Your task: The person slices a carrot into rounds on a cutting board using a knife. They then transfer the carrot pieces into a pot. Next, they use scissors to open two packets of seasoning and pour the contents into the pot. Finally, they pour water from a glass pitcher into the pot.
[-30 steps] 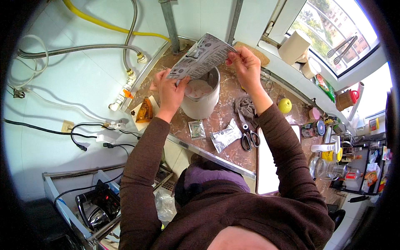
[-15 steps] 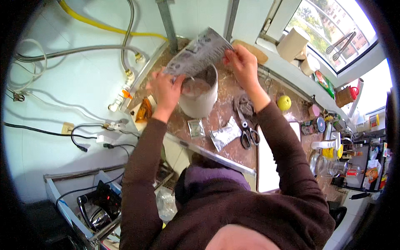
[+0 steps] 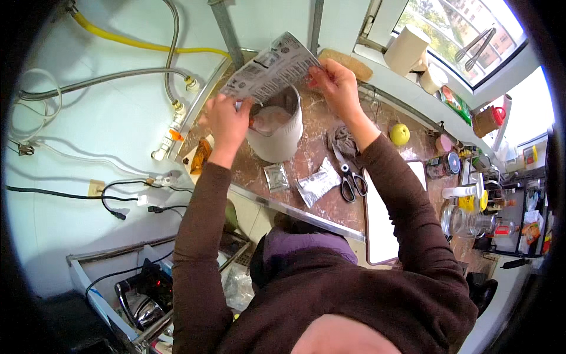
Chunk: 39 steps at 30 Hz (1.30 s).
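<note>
Pinching, fingers of left hand (image 3: 230, 121) and right hand (image 3: 336, 85) hold opposite ends of printed sheet (image 3: 270, 69), possibly flattened bag, over open white canister (image 3: 277, 144). Pale contents (image 3: 272, 119) already inside; sheet not yet set down. Sachet (image 3: 276, 177), foil packet (image 3: 318, 183), scissors (image 3: 353, 185) lie untouched on counter (image 3: 317, 112).

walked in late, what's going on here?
A person's left hand and right hand hold a printed grey-white packet or sheet by its two ends, tilted above the far side of an open white container. Something pale sits inside the container. Nearer the person, a small sachet, a silver-white packet and open-bladed or closed scissors, I can't tell which, lie on the brown counter.
</note>
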Tool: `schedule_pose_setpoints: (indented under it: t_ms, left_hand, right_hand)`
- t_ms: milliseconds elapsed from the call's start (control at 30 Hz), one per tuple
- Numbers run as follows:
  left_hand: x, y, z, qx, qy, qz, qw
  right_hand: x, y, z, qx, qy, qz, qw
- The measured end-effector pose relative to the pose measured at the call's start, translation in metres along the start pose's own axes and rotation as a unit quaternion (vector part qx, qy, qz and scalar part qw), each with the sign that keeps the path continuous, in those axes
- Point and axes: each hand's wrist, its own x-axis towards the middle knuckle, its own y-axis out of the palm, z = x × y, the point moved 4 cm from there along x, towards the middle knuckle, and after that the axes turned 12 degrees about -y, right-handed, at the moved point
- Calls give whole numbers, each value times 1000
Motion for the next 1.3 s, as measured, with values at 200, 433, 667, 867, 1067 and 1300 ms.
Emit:
schedule_pose_setpoints:
  t_ms: [200,433,667,867,1067,1300]
  left_hand:
    - [-8,-4,-9,39,-4,-30,999]
    - [-17,-6,-16,67,8,-22,997]
    - [-11,-7,-12,96,19,-75,992]
    - [-17,1,-9,65,-21,-16,998]
    - [-20,6,-4,0,-31,10,999]
    - [-21,-1,-14,28,-4,-6,1000]
  right_hand:
    - [-19,-1,0,40,7,-37,998]
    - [-31,-7,-8,2,-17,-56,998]
    - [-33,-2,-5,11,2,-41,999]
    - [-33,-4,-5,28,15,-49,998]
    - [-37,0,-4,62,19,-61,996]
    - [-34,-2,-5,26,-5,-54,998]
